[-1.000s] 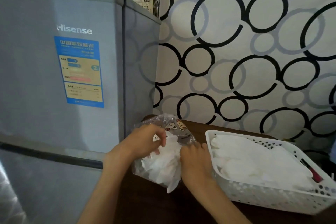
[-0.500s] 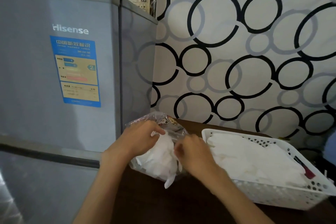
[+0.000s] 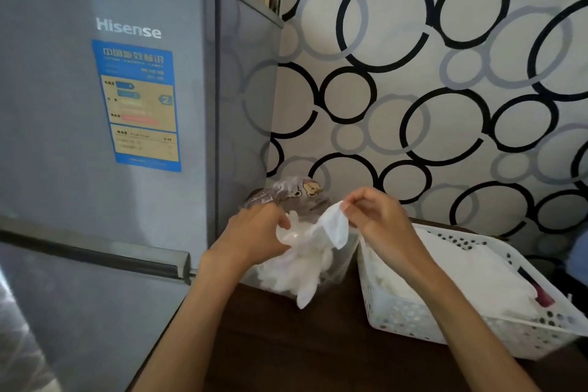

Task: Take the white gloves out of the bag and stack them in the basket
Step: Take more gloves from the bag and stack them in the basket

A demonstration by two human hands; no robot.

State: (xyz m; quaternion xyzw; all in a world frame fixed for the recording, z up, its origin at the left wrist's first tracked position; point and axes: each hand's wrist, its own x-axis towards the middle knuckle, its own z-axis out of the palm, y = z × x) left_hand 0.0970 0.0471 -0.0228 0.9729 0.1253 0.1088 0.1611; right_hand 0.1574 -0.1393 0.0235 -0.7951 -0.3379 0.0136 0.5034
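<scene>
A clear plastic bag (image 3: 286,197) with a cartoon print stands on the dark wooden table (image 3: 286,344), full of white gloves (image 3: 286,277). My left hand (image 3: 254,235) grips the bag's opening on its left side. My right hand (image 3: 378,219) pinches the cuff of one white glove (image 3: 334,226) and holds it up above the bag's mouth, its lower part still in the bag. To the right sits a white perforated basket (image 3: 397,318) holding a flat stack of white gloves (image 3: 477,270).
A grey Hisense fridge (image 3: 127,169) stands right against the table's left edge. A curtain with black and grey rings (image 3: 445,89) hangs behind the table. A red and black object (image 3: 541,293) lies along the basket's right side.
My right hand has risen up and to the right, drawing one glove partly out of the bag. My left hand stays on the bag. The camera has tilted slightly.
</scene>
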